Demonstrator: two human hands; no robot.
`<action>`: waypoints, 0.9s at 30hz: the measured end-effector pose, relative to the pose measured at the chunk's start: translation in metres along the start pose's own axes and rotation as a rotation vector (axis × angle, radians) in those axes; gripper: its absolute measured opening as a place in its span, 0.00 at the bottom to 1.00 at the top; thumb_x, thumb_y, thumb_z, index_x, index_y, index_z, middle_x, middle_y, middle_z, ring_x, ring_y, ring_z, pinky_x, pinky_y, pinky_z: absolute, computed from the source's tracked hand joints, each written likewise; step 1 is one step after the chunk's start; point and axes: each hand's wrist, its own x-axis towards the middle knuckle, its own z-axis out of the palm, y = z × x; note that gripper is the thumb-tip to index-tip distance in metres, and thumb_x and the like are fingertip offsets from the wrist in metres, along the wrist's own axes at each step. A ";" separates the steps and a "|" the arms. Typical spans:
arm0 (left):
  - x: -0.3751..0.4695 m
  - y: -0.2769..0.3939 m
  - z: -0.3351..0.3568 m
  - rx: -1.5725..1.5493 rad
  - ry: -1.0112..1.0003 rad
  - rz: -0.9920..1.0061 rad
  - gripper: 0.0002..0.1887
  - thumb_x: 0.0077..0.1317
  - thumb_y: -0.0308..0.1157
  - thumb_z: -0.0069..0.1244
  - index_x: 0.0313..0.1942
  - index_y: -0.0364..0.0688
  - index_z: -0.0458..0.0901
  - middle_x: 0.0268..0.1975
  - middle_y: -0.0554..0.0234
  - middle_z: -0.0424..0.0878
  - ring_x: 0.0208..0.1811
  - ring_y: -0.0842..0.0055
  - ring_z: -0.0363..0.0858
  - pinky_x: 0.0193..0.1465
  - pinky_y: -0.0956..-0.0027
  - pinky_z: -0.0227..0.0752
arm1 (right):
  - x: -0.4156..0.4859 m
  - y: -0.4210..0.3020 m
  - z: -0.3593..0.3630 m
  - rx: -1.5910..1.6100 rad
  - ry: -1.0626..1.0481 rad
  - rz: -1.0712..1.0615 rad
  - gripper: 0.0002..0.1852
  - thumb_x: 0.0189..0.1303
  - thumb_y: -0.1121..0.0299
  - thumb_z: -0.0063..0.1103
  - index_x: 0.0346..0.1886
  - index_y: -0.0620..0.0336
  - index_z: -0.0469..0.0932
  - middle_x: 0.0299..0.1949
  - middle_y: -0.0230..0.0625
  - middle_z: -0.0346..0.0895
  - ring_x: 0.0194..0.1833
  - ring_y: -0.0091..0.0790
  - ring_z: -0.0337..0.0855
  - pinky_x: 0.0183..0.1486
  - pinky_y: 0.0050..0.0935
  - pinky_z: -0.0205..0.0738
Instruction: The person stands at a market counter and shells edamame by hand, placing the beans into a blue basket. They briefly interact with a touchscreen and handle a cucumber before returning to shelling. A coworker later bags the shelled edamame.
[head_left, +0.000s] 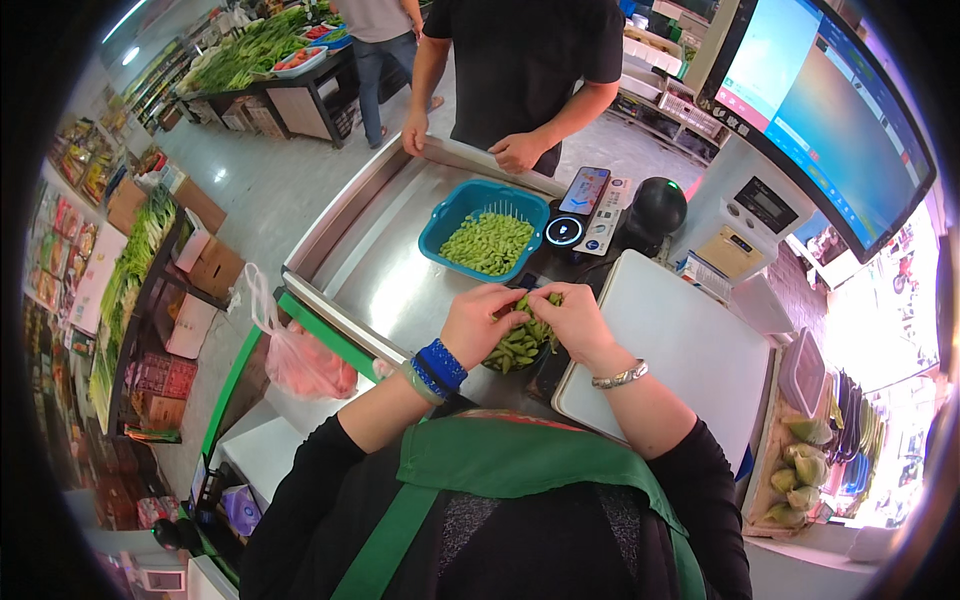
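Observation:
My left hand and my right hand meet over a dark bowl heaped with green soybean pods. Their fingertips pinch together around a small green pod, mostly hidden by the fingers. Just beyond them, a teal plastic colander basket holds many shelled green beans. It rests on the stainless steel counter.
A white board-like surface lies right of my hands. Beyond it stand a payment device, a black scanner and a large monitor. A pink bag hangs at left. Across the counter stands a person in black.

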 end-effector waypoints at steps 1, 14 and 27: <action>0.000 0.001 0.000 0.032 0.006 0.019 0.13 0.54 0.25 0.60 0.41 0.35 0.83 0.36 0.55 0.83 0.32 0.70 0.82 0.35 0.73 0.76 | 0.000 0.000 0.001 -0.022 0.001 -0.030 0.09 0.56 0.71 0.61 0.32 0.70 0.81 0.24 0.32 0.77 0.26 0.20 0.72 0.30 0.23 0.68; 0.004 0.010 0.010 0.162 0.069 0.127 0.10 0.53 0.24 0.59 0.37 0.38 0.84 0.30 0.54 0.82 0.30 0.62 0.81 0.32 0.67 0.76 | -0.002 0.002 0.005 -0.221 0.154 -0.161 0.06 0.48 0.74 0.62 0.24 0.69 0.79 0.18 0.31 0.74 0.23 0.17 0.68 0.25 0.22 0.64; 0.013 0.003 0.018 -0.059 0.005 -0.150 0.09 0.58 0.29 0.60 0.36 0.33 0.83 0.32 0.57 0.85 0.29 0.75 0.82 0.35 0.71 0.76 | 0.002 0.006 0.001 -0.289 0.282 -0.200 0.14 0.41 0.62 0.69 0.25 0.65 0.80 0.26 0.50 0.79 0.31 0.49 0.82 0.36 0.37 0.75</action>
